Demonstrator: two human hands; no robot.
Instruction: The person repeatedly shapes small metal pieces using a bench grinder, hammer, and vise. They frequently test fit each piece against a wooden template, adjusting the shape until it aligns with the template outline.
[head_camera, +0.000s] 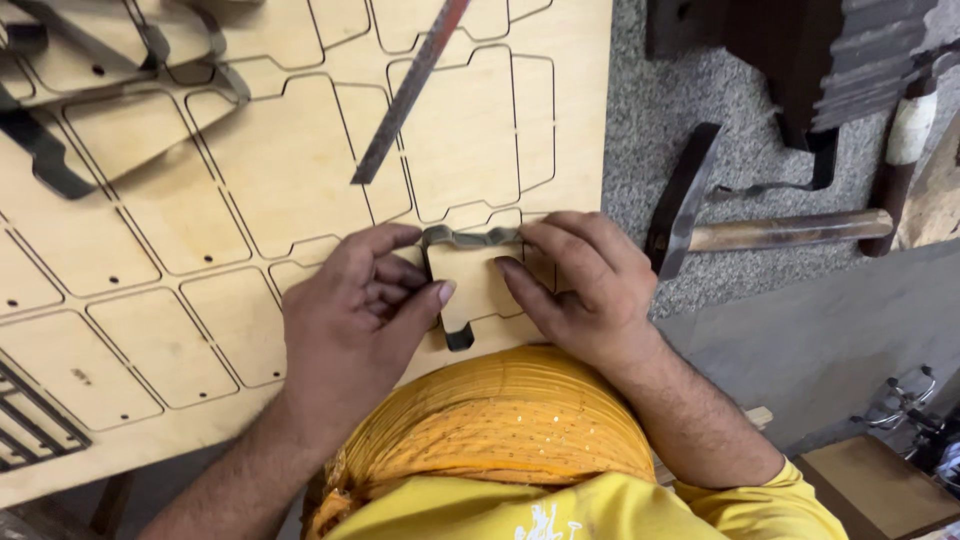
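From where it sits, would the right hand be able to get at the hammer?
Probably yes: the right hand rests on the bent metal strip, and the hammer lies just beside the plywood board, with nothing between.

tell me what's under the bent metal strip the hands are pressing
The bent metal strip sits on the plywood board, along a cut slot line. The left hand and right hand cover both ends, so the slot beneath them is hidden.

Even, soft daylight falls on my plywood board (200, 200), bright and without glare. My hands cast only faint shadows toward the lower edge of the frame. The centre is sharp; the upper right corner lies in deep shade, and lines bow slightly at the wide-angle frame edges.
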